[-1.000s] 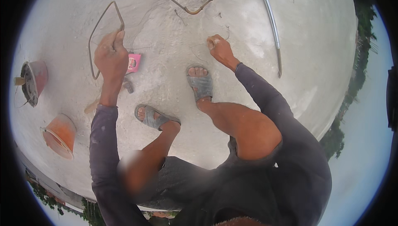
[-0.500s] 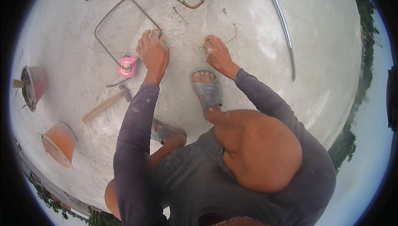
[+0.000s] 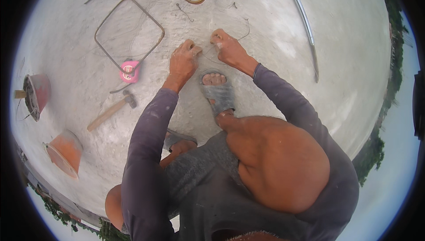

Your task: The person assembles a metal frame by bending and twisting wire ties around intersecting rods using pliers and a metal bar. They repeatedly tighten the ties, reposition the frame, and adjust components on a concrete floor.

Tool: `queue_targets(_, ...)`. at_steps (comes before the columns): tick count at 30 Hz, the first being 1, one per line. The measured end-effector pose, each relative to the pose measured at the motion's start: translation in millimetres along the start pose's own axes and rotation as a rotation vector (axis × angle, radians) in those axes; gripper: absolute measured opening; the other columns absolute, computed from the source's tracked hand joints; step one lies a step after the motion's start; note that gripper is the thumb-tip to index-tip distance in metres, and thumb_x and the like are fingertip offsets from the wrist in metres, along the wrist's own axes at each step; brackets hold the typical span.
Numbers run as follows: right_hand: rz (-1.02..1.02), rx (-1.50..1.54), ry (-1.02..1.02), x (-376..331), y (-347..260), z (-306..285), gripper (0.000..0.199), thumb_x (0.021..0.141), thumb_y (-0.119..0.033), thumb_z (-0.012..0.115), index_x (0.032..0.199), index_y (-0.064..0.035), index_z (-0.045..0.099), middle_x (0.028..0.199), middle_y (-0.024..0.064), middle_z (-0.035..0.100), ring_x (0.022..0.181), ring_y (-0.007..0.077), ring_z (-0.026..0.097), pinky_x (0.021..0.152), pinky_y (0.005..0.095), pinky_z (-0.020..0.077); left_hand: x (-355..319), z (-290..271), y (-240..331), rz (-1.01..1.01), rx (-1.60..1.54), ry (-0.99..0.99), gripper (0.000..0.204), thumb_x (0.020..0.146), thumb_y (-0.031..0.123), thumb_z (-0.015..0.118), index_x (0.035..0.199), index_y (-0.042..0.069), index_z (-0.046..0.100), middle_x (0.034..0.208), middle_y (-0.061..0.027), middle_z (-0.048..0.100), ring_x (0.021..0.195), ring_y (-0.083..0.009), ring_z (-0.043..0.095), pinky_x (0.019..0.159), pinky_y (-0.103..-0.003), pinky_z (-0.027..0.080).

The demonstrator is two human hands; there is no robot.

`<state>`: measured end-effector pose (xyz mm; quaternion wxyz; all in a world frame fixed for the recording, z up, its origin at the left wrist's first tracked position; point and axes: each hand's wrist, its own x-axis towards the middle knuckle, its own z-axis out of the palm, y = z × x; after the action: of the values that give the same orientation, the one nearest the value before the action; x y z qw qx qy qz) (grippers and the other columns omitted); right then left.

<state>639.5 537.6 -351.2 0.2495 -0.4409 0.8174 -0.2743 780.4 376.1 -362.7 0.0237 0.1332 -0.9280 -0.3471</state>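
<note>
Both hands are low over the concrete, close together beyond my right foot. My right hand [image 3: 231, 50] is closed in a pinch on a thin wire [image 3: 249, 27], whose bent tail sticks out past the knuckles. My left hand [image 3: 183, 64] has its fingers curled together just left of it; whatever they hold is too fine to make out. A faint strand of wire loops below the gap between the hands. Left of my left hand lies a square bent steel bar ring [image 3: 156, 20], one corner over a pink tape measure [image 3: 129, 72].
A hammer [image 3: 109, 114] lies on the concrete at left, near two reddish buckets [image 3: 43, 91] [image 3: 71, 146]. More bent bar [image 3: 195, 1] lies at the far side, with short wire pieces [image 3: 184, 13]. A long metal bar [image 3: 303, 15] lies at right.
My left hand has left the steel ring's corner and moved right, close to my right hand. The right hand has shifted slightly up and left, still pinching the wire.
</note>
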Motion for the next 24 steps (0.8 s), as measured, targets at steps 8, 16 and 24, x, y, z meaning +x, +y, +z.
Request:
queue_targets(8,0.14,0.063,-0.003,-3,5,-8,0.021,0.083,0.004,0.061,0.102,0.0006,0.068,0.11,0.0155,0.063,0.094,0.0364,0.069,0.079,0.0447,0.055,7,-7,-2,0.042,0.033,-0.123,0.015,0.093,0.016,0.065,0.105,0.015,0.074,0.105,-0.0068,0.062,0.101,-0.0283,0.068,0.083,-0.045,0.057)
queue_targets(16,0.399,0.186,0.002,-33,1,-7,0.022,0.079,-0.002,0.071,0.1,0.0007,0.074,0.109,0.0162,0.07,0.092,0.0279,0.072,0.08,0.0368,0.0563,16,-11,-13,0.03,-0.072,-0.198,0.023,0.09,0.017,0.069,0.113,0.015,0.074,0.115,-0.0084,0.063,0.1,-0.0346,0.069,0.083,-0.047,0.057)
queue_targets(24,0.58,0.206,0.2,-31,-17,37,0.019,0.079,-0.005,0.076,0.096,0.0011,0.07,0.105,0.0164,0.068,0.091,0.029,0.071,0.079,0.0387,0.0565,10,-18,-10,0.117,-0.034,-0.25,0.026,0.091,0.011,0.063,0.115,0.014,0.072,0.115,-0.0075,0.062,0.103,-0.0317,0.068,0.085,-0.044,0.057)
